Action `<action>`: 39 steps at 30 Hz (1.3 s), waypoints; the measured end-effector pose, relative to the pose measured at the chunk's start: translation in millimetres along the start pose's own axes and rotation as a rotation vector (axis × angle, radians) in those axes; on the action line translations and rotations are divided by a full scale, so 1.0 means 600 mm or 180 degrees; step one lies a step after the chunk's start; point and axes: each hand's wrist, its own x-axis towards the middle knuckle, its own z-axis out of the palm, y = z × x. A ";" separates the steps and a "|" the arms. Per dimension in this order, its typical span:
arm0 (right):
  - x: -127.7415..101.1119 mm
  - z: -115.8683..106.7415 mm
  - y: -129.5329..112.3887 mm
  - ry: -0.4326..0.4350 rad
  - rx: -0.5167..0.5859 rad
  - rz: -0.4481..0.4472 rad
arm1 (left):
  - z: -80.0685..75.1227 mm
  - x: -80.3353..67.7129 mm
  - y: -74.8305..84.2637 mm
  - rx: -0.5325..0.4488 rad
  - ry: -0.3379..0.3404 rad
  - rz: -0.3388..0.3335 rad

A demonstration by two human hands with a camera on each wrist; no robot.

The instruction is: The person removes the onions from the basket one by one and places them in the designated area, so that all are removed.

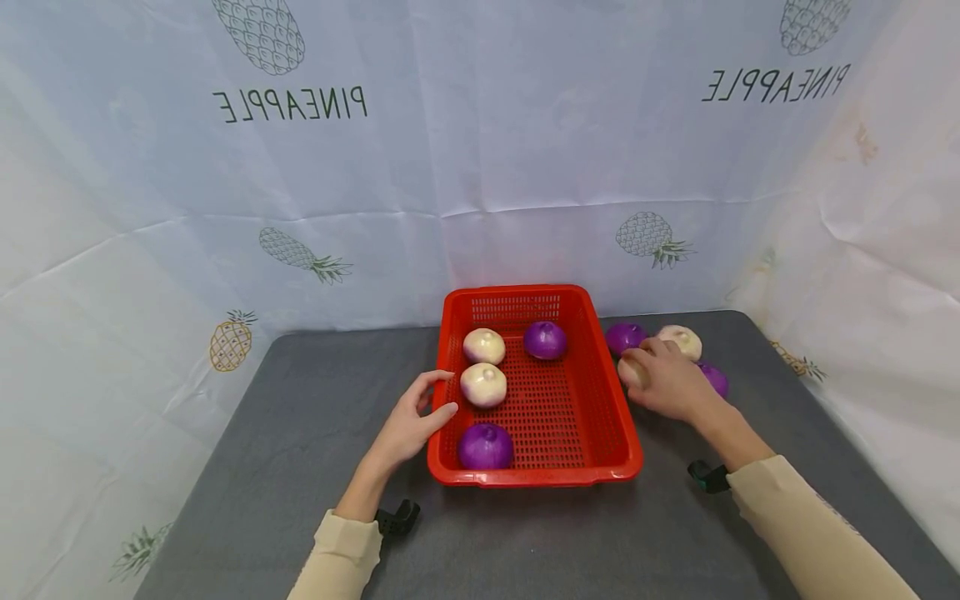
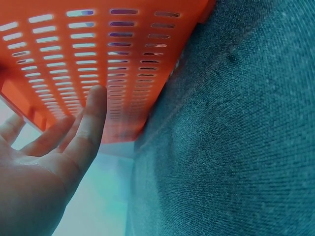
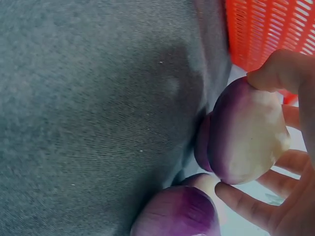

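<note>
A red slotted basket (image 1: 525, 477) stands mid-table with two white onions (image 1: 483, 345) (image 1: 483, 384) and two purple onions (image 1: 544, 339) (image 1: 485, 446) inside. My left hand (image 1: 438, 392) lies against its left rim, thumb touching it. In the left wrist view its fingers (image 2: 93, 113) are straight beside the basket wall (image 2: 98, 54). Right of the basket, my right hand (image 1: 637, 362) grips a white-and-purple onion (image 3: 246, 132) on the table. My fingertips (image 3: 231, 194) and thumb curl round it. Another purple onion (image 3: 177, 214) lies just beside it.
Loose onions lie around my right hand: a purple one (image 1: 625, 337), a white one (image 1: 681, 341) and a purple one (image 1: 714, 379). The grey table (image 1: 315, 400) is walled by a pineapple-print cloth (image 1: 480, 167) at the back and sides.
</note>
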 end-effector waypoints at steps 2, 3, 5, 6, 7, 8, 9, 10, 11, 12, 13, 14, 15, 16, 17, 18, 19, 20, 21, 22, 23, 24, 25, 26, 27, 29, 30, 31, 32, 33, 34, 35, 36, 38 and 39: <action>0.000 0.004 0.000 0.0010 -0.0021 -0.0027 | 0.000 -0.001 0.001 -0.0015 0.0002 0.0009; 0.000 0.005 0.000 0.0021 -0.0032 -0.0047 | 0.000 -0.001 0.002 -0.0022 0.0004 0.0010; -0.001 0.008 -0.001 0.0046 -0.0052 -0.0085 | 0.001 -0.002 0.003 -0.0028 0.0015 0.0012; -0.001 0.010 -0.002 0.0057 -0.0069 -0.0107 | 0.001 -0.002 0.004 -0.0033 0.0017 0.0016; -0.002 0.011 -0.002 0.0064 -0.0080 -0.0121 | 0.001 -0.002 0.004 -0.0036 0.0018 0.0015; -0.003 0.012 -0.002 0.0069 -0.0097 -0.0125 | 0.001 -0.002 0.004 -0.0045 0.0014 0.0016; -0.004 0.013 -0.002 0.0073 -0.0119 -0.0126 | 0.001 -0.002 0.004 -0.0038 0.0013 0.0011; -0.005 0.014 -0.002 0.0078 -0.0138 -0.0120 | 0.001 -0.001 0.003 -0.0030 0.0010 0.0006; -0.005 0.014 -0.001 0.0086 -0.0167 -0.0126 | 0.001 -0.001 0.003 -0.0026 0.0007 0.0000; -0.006 0.015 0.000 0.0097 -0.0190 -0.0133 | 0.001 0.000 0.003 -0.0021 0.0008 -0.0003; -0.006 0.016 0.001 0.0103 -0.0208 -0.0134 | 0.001 0.000 0.003 -0.0025 0.0008 -0.0005; -0.006 0.017 0.001 0.0108 -0.0228 -0.0138 | 0.001 -0.001 0.003 -0.0032 0.0009 -0.0003; -0.007 0.017 0.002 0.0110 -0.0239 -0.0139 | 0.001 0.000 0.002 -0.0027 0.0012 -0.0005; -0.007 0.018 0.003 0.0110 -0.0247 -0.0141 | 0.001 0.000 0.002 -0.0027 0.0012 -0.0006; -0.007 0.019 0.004 0.0107 -0.0252 -0.0144 | 0.001 0.000 0.001 -0.0023 0.0013 -0.0007; -0.007 0.019 0.004 0.0103 -0.0247 -0.0138 | 0.001 0.000 0.001 -0.0022 0.0012 -0.0008; -0.008 0.019 0.005 0.0097 -0.0241 -0.0138 | 0.001 0.000 0.000 -0.0019 0.0011 -0.0010; -0.008 0.019 0.005 0.0090 -0.0231 -0.0137 | 0.001 0.001 0.000 -0.0003 0.0014 -0.0015; -0.008 0.018 0.005 0.0081 -0.0220 -0.0126 | 0.001 0.001 -0.001 0.0003 0.0013 -0.0014; -0.009 0.017 0.005 0.0066 -0.0203 -0.0112 | 0.001 0.001 -0.001 0.0006 0.0015 -0.0013; -0.010 0.015 0.005 0.0043 -0.0170 -0.0088 | 0.000 0.001 0.000 0.0015 0.0017 -0.0012; -0.010 0.013 0.004 0.0023 -0.0137 -0.0059 | 0.000 0.001 0.000 0.0017 0.0018 -0.0011; -0.010 0.010 0.004 0.0005 -0.0099 -0.0027 | 0.000 0.001 0.000 0.0019 0.0018 -0.0010; -0.010 0.006 0.003 -0.0013 -0.0040 0.0015 | 0.000 0.001 0.000 0.0017 0.0012 -0.0008; -0.011 0.001 0.002 -0.0022 0.0027 0.0057 | 0.000 0.000 0.001 0.0005 0.0006 -0.0003; -0.012 -0.009 -0.001 -0.0017 0.0168 0.0129 | 0.000 0.000 0.001 -0.0005 -0.0004 -0.0008; -0.013 -0.014 -0.003 0.0007 0.0226 0.0145 | 0.000 -0.001 0.002 -0.0015 -0.0009 -0.0017; -0.013 -0.018 -0.006 0.0037 0.0288 0.0152 | 0.000 -0.001 0.002 -0.0021 -0.0012 -0.0021; -0.014 -0.022 -0.008 0.0077 0.0361 0.0144 | -0.001 -0.001 0.002 -0.0021 -0.0010 -0.0025; -0.015 -0.024 -0.011 0.0124 0.0431 0.0127 | -0.001 -0.001 0.002 -0.0025 -0.0005 -0.0027; -0.016 -0.026 -0.014 0.0174 0.0513 0.0107 | -0.001 -0.002 0.002 -0.0023 0.0001 -0.0030; -0.017 -0.027 -0.017 0.0228 0.0597 0.0074 | -0.001 -0.002 0.002 -0.0022 0.0004 -0.0034; -0.018 -0.028 -0.021 0.0279 0.0703 0.0048 | -0.001 -0.001 0.002 -0.0013 0.0007 -0.0036; -0.021 -0.029 -0.028 0.0360 0.0948 0.0002 | -0.001 -0.001 0.002 -0.0004 0.0011 -0.0038; -0.023 -0.029 -0.032 0.0384 0.1074 -0.0015 | -0.001 -0.001 0.002 -0.0006 0.0011 -0.0042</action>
